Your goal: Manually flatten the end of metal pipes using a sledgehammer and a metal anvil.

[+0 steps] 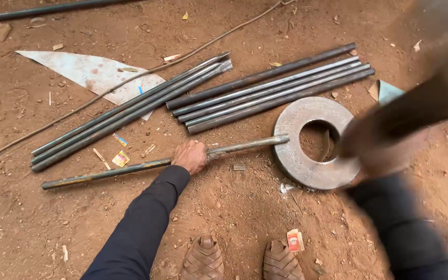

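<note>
Left hand [190, 156] grips a rod [130, 168] near small yellow packets [121, 158]

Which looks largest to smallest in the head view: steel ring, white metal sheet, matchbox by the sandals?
1. White metal sheet, widest, though rods cover part of it.
2. Steel ring, close behind; its right side is hidden by the blurred right hand.
3. Matchbox, clearly smallest.

Dark navy long sleeves [141, 228], brown woven sandals [203, 258]; right sleeve possibly matching, blurred.

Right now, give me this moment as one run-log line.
left hand: grips metal rod, its tip on steel ring | right hand: blurred, holds dark tool over ring | ground: two rod bundles
</note>
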